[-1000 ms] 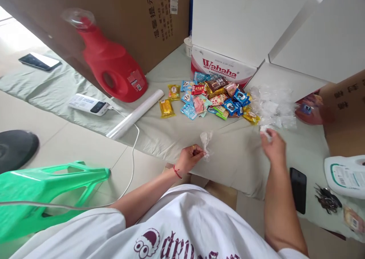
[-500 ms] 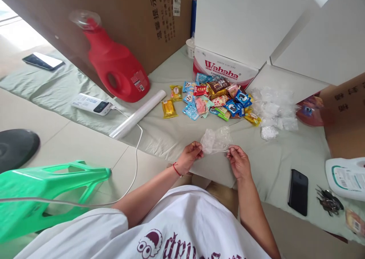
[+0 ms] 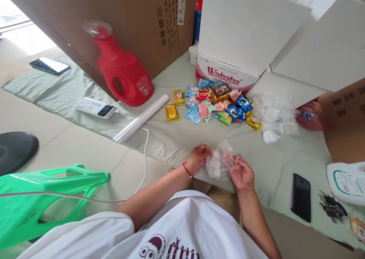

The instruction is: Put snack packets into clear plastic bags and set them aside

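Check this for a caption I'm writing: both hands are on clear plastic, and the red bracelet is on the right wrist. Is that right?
No: the red bracelet is on the left wrist, as the head view shows. The left hand and right hand are both on clear plastic.

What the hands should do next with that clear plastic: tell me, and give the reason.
Probably ease the right hand gently outward to spread the clear plastic: it looks crumpled, and the left hand pinches its opposite side.
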Motion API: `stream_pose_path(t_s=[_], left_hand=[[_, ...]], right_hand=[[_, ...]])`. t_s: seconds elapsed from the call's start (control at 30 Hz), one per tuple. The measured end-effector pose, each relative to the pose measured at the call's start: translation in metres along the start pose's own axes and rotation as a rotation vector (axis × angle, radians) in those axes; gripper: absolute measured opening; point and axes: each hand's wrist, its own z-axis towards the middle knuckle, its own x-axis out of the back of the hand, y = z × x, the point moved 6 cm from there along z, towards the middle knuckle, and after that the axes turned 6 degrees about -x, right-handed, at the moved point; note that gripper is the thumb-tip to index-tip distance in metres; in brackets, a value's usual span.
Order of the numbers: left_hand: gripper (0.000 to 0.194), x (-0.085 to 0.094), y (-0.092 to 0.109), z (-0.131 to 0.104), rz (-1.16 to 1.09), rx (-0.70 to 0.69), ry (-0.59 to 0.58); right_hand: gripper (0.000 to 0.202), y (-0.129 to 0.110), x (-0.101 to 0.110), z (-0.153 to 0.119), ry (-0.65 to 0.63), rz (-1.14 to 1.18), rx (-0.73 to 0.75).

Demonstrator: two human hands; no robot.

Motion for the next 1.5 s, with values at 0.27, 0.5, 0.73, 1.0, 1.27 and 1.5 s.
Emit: stream_pose_path(t_s=[0.27,0.5,0.73,1.0,1.27,1.5], left_hand=[[0.038,-0.006,0.020,-0.001,0.295,-0.227,-0.137],[0.039,0.011,0.023,0.002,0.271,-0.162,-0.012],[0.040,0.025,0.027,-0.003,0.170,-0.148,0.033],[0.038,0.043,0.045,0.000,-0.079,-0.251,0.154],[0.044,0.054,0.052,0.006,0.027,-0.222,0.180],[0.028,0.099,0.085,0.004,0.553,-0.331,0.433]], right_hand=[[0.053,-0.024,-0.003,0.012,0.133,-0.507,0.140],[0.039,-0.028,-0.020,0.022,0.290,-0.477,0.239],[0.037,-0.011,-0.006,0.016,0.304,-0.344,0.216],[0.044,-0.022,0.019,0.014,0.400,-0.168,0.227],[0.055,-0.028,0.035,0.013,0.531,-0.186,0.294],[0.053,-0.033,0.036,0.014,0.551,-0.152,0.271]])
